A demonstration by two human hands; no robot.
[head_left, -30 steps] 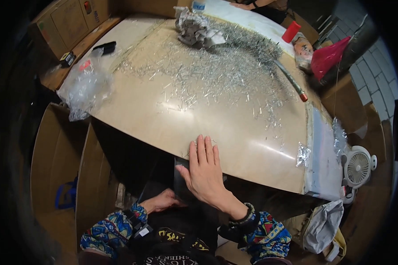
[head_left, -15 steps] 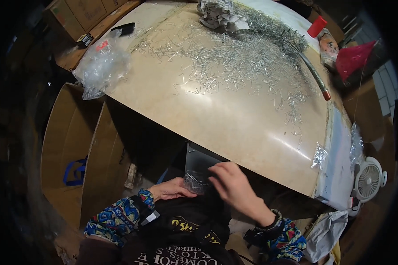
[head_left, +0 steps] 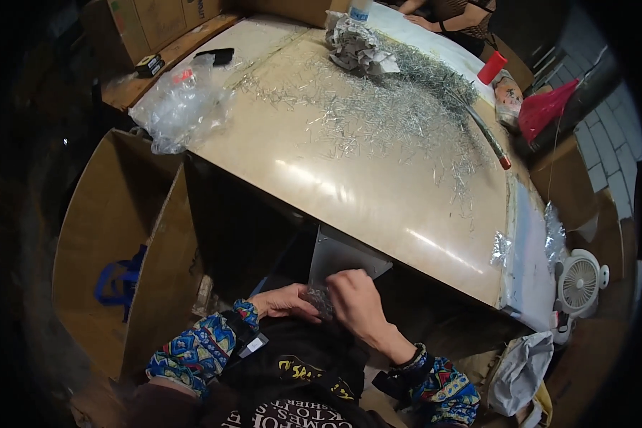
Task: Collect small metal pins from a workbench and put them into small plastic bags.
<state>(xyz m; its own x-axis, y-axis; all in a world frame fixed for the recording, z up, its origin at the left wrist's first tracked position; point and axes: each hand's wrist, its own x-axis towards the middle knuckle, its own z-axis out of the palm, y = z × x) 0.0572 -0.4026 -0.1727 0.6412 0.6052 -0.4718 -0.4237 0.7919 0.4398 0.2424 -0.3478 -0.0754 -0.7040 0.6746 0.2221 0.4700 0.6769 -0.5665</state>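
Below the near edge of the table, my left hand (head_left: 287, 302) is closed round a small clear plastic bag (head_left: 322, 302) with thin, shiny metal pieces in it. Right beside the bag is my right hand (head_left: 359, 305), its fingers curled together; what they hold, if anything, is hidden. A grey metal plate (head_left: 349, 255) juts out under the table edge, just beyond both hands. Many thin, bent metal pins (head_left: 385, 107) lie scattered and heaped across the tabletop (head_left: 257, 160).
Crumpled paper (head_left: 360, 46) and a red-tipped rod (head_left: 488, 135) lie by the heap. Clear plastic bags (head_left: 178, 107) sit at the table's left corner, above an open carton (head_left: 103, 214). A small white fan (head_left: 578, 284) stands right. Another person's arm (head_left: 464, 18) rests at the far side.
My right hand has come down and in against the bag, its fingers now drawn together. My left hand still holds the bag. The view has shifted, bringing another person's arms into sight.
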